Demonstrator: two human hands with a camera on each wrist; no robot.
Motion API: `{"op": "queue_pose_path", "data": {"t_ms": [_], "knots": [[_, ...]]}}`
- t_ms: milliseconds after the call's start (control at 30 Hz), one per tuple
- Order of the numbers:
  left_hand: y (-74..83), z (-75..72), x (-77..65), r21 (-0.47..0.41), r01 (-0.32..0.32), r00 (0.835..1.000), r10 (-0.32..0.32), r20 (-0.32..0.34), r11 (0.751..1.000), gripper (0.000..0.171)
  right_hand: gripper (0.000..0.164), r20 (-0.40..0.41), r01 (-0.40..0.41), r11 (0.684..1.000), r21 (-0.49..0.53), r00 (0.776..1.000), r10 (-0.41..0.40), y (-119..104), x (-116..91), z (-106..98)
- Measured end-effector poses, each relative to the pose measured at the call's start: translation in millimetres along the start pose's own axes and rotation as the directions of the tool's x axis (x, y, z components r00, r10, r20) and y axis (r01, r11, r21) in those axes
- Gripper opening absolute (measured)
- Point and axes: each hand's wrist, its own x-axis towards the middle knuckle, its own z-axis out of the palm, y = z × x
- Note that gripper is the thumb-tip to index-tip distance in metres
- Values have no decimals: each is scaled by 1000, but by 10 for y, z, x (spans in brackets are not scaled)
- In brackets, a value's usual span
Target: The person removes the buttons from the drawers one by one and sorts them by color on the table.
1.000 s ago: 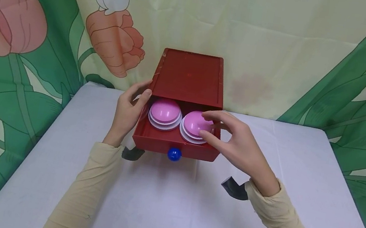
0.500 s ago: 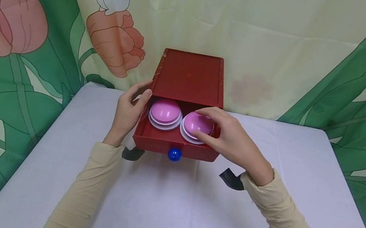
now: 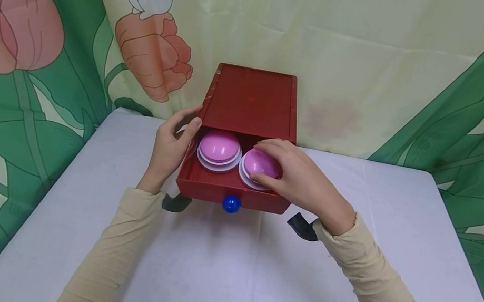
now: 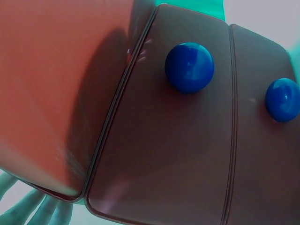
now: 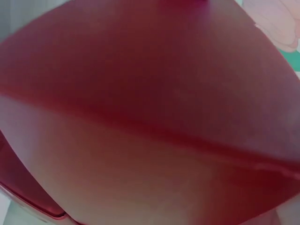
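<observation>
A red drawer cabinet [image 3: 252, 100] has its top drawer [image 3: 201, 192] pulled out, with a blue knob [image 3: 231, 204] on the front. Inside sit two pink domes on white stepped rims, side by side. My right hand [image 3: 302, 177] reaches over the drawer's right wall and holds the right pink dome [image 3: 263, 163], thumb on the near side and fingers on the far side. The left pink dome [image 3: 219, 146] is untouched. My left hand [image 3: 167, 152] rests against the cabinet's left side; in the left wrist view its straight fingers [image 4: 44, 211] show along that side.
Lower drawers with blue knobs [image 4: 189, 67] are shut in the left wrist view. The cabinet stands on a white-covered table [image 3: 221, 276], near a printed curtain [image 3: 360, 74] behind. The drawer's red wall [image 5: 140, 93] fills most of the right wrist view, blurred.
My right hand has moved left and farther over the drawer, its thumb and fingers closing around the right pink dome. The left hand and the drawer have stayed in place.
</observation>
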Motion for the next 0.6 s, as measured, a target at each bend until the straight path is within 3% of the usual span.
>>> {"op": "queue_pose_path", "data": {"t_ms": [600], "knots": [[25, 1, -6, 19, 9, 1000, -10, 7, 1000, 39, 54, 84, 41, 988, -146, 996, -28, 33, 92, 25]]}}
